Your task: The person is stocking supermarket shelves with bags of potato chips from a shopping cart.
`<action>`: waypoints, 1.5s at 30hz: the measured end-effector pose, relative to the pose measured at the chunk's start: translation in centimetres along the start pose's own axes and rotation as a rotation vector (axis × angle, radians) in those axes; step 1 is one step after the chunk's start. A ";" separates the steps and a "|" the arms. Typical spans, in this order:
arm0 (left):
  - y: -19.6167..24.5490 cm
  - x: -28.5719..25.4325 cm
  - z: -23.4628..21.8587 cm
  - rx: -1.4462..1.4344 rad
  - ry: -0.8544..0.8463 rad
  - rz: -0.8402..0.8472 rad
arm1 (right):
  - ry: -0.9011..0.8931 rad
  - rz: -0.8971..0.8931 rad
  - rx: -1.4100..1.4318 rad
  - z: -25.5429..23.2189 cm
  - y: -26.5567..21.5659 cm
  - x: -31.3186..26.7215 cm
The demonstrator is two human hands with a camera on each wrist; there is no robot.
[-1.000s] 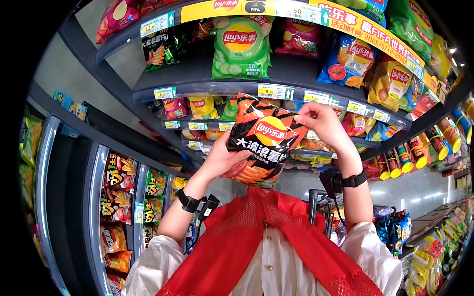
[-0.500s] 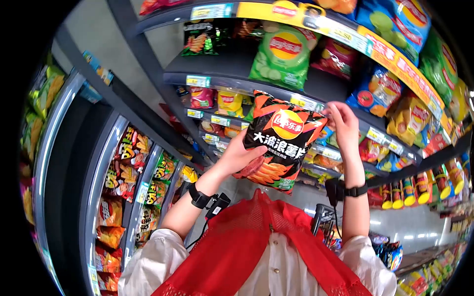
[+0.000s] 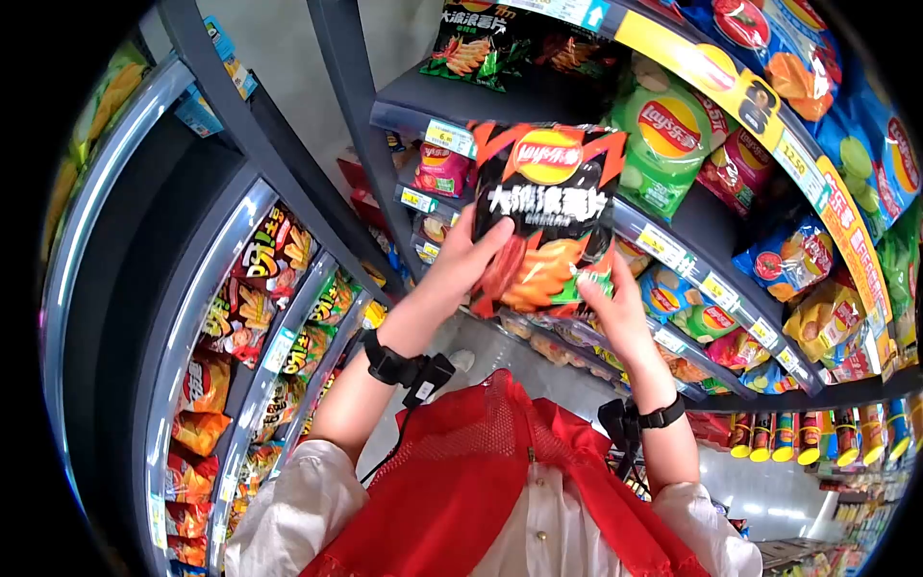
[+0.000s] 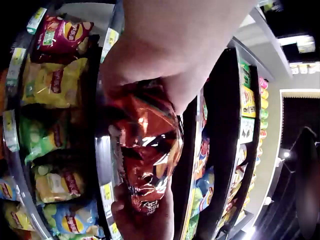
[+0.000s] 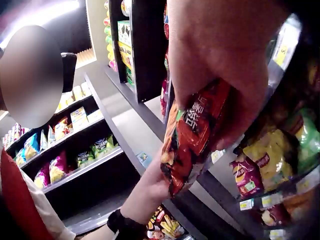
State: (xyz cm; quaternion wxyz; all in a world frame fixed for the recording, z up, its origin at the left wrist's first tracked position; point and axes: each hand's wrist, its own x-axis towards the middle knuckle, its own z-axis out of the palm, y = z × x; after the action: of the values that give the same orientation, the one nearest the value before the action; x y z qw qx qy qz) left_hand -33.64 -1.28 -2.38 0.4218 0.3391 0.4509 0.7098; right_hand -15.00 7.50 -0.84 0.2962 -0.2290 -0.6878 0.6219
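A black and orange bag of Lay's potato chips is held up in front of the chest, its printed front facing the head camera. My left hand grips its left side, thumb across the front. At the lower right corner my right hand pinches the bag, thumb on the front and fingers behind. In the left wrist view the shiny side of the bag shows between both hands. The right wrist view also has the bag edge-on between them.
Just beyond the bag stands a dark shelf rack with a green chip bag and a black one. Another rack of snack bags rises at the left. Chip canisters hang at the right.
My right hand has come down from the bag's upper right corner to its lower right corner. The bag has moved up and straightened, while the head view has swung left along the shelves.
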 end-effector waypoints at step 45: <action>4.5 30.4 0.9 1.775 -0.171 0.816 | 0.439 -0.492 -1.169 3.7 2.8 13.2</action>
State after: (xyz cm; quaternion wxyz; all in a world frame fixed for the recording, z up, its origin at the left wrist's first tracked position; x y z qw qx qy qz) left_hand -46.76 25.49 5.23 -0.2331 0.7133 0.6367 0.1772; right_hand -27.25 14.21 -2.17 0.3896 -0.3094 -0.8675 0.0005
